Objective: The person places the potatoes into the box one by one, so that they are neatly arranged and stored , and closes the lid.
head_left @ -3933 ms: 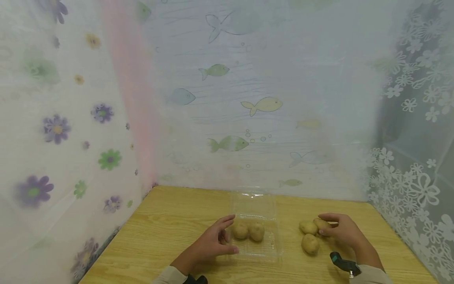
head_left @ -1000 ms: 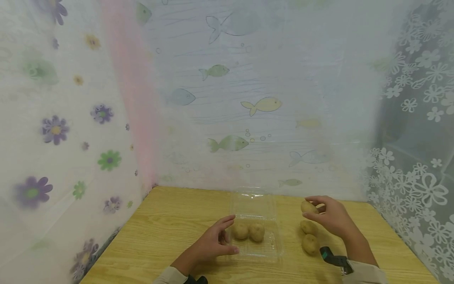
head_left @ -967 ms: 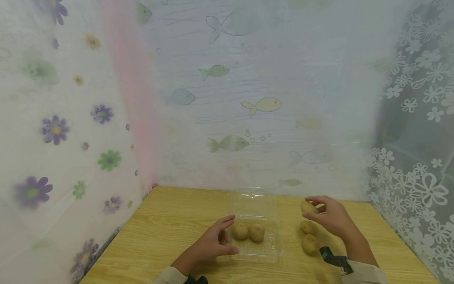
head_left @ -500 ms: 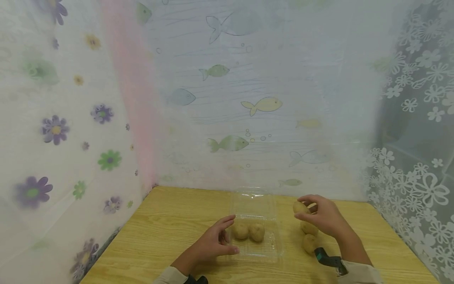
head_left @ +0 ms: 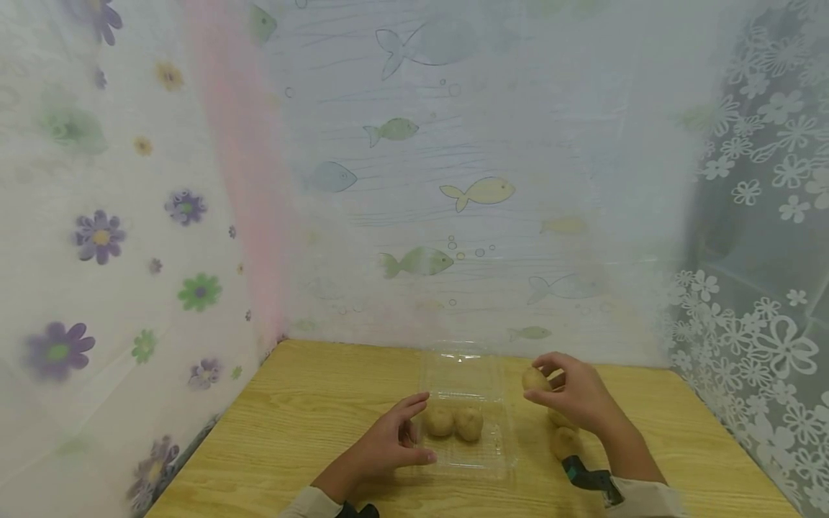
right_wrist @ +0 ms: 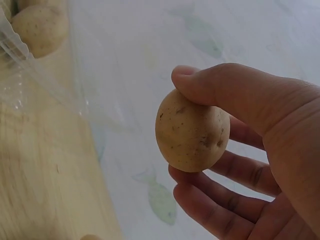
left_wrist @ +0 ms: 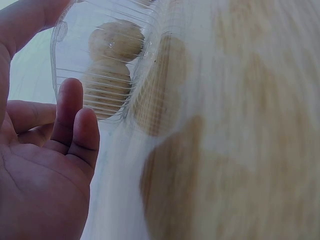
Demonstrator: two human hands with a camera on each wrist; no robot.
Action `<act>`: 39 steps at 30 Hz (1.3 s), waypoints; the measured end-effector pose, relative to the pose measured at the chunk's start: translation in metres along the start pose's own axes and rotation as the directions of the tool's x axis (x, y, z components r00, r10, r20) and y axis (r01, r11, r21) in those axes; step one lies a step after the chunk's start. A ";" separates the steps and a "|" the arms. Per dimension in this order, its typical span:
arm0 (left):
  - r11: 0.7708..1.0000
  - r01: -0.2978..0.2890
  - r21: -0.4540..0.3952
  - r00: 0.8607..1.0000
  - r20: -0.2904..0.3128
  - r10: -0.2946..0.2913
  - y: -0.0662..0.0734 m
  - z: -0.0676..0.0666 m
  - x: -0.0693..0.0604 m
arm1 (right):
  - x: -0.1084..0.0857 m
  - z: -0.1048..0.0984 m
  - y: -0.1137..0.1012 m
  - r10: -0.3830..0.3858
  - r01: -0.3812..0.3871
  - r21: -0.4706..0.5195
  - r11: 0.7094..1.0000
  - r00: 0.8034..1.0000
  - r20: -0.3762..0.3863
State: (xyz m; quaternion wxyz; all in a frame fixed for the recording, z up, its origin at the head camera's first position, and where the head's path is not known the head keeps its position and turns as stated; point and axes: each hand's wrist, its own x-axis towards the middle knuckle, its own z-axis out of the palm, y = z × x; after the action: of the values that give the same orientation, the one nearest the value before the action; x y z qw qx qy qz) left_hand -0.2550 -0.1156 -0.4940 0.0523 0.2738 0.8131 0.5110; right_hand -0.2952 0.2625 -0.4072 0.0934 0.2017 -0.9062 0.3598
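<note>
In the head view, a clear plastic clamshell container (head_left: pixel 473 457) lies with its lid (head_left: pixel 461 374) folded back, and two potatoes (head_left: pixel 440 421) sit side by side in its base. My left hand (head_left: pixel 388 439) rests against the container's left edge, thumb and fingers spread apart; the left wrist view shows its fingertips by the ribbed wall. Between thumb and fingers my right hand (head_left: pixel 579 396) holds another potato (right_wrist: pixel 192 131) above the table, right of the lid. Below that hand lie two more potatoes (head_left: pixel 565 440), partly hidden by the hand and its wrist mount.
The wood-grain table (head_left: pixel 311 388) is backed by a translucent curtain (head_left: pixel 388 216) with printed fish. Flower-printed sheets hang at the left and right sides. Black wrist mounts (head_left: pixel 586 475) sit at both sleeves.
My right hand has picked up one potato from the group at the right, raised it and carried it left toward the container. My left hand, the container and its potatoes have stayed put.
</note>
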 end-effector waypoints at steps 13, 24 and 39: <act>1.000 0.006 -0.014 1.000 0.008 -0.006 -0.007 -0.001 0.002 | 0.005 0.017 -0.009 -0.004 0.002 0.060 0.998 0.999 0.039; 1.000 -0.009 -0.005 1.000 0.010 0.009 -0.004 -0.005 0.004 | 0.010 0.030 -0.013 -0.015 0.010 0.082 0.997 0.998 0.068; 1.000 -0.024 -0.005 1.000 0.017 0.024 -0.011 -0.008 0.007 | 0.014 0.046 -0.015 -0.053 0.043 0.103 0.994 0.994 0.098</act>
State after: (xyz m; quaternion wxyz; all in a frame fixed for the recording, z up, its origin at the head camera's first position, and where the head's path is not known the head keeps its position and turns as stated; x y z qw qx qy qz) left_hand -0.2679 -0.1218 -0.4981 0.0536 0.2877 0.8079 0.5115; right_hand -0.3020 0.2170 -0.4266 0.0462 0.2455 -0.8854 0.3921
